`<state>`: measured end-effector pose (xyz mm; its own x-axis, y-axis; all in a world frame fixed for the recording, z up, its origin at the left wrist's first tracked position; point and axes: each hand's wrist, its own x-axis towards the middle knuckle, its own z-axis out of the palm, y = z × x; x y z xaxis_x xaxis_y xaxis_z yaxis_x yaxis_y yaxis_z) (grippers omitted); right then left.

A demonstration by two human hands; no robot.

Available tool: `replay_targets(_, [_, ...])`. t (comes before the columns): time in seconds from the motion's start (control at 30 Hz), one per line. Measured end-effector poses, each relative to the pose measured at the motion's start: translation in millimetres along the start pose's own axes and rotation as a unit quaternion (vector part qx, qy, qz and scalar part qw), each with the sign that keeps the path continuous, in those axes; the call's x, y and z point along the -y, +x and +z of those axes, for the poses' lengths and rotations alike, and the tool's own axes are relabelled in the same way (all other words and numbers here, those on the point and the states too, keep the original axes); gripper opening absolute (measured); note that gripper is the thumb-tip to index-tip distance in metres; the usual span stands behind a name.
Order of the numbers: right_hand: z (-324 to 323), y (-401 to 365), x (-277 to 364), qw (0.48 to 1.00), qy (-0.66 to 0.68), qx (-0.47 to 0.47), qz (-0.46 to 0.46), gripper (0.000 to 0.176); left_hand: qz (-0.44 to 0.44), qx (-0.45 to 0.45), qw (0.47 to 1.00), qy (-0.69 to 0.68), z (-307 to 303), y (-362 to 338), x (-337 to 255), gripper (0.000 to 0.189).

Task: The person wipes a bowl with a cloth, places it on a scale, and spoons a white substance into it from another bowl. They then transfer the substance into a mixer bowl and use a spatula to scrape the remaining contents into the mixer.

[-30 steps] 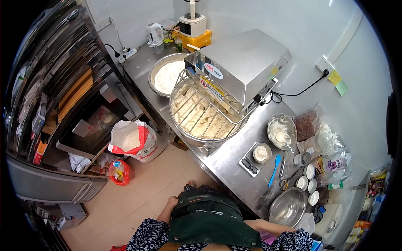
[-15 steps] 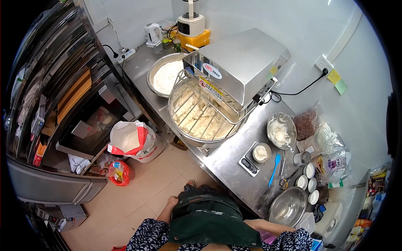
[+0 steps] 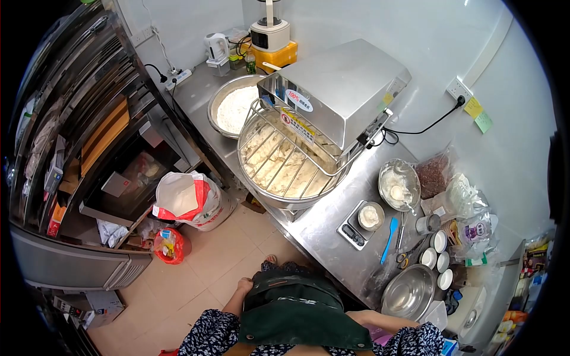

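My left hand (image 3: 244,285) hangs beside the dark green apron (image 3: 297,308), its fingers curled in; whether anything is inside them is hidden. My right hand (image 3: 357,317) rests against the other side of the apron, with its fingers out of sight. Ahead of me stands a steel dough mixer (image 3: 350,83). Pale, lumpy dough (image 3: 276,160) fills its bowl under a wire guard (image 3: 303,155). Neither hand touches the mixer.
Behind the mixer bowl sits a basin of flour (image 3: 236,111). On the right lie a scale (image 3: 352,236) with a small bowl, a blue spatula (image 3: 389,240), scissors (image 3: 405,258) and a steel bowl (image 3: 408,293). A flour sack (image 3: 205,207) and red bin (image 3: 172,244) stand on the floor.
The dough in the mixer bowl has shifted and its lumps lie differently. Both my hands have stayed where they were.
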<state>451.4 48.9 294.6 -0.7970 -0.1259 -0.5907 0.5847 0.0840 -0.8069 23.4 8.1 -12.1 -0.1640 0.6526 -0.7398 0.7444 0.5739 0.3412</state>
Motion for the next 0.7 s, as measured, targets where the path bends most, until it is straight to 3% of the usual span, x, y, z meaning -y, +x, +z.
replay_targets(0.7, [2.5, -1.5, 0.8, 0.999, 0.008, 0.0, 0.034, 0.05, -0.017, 0.0, 0.999, -0.028, 3.3, -1.2, -0.3, 0.032])
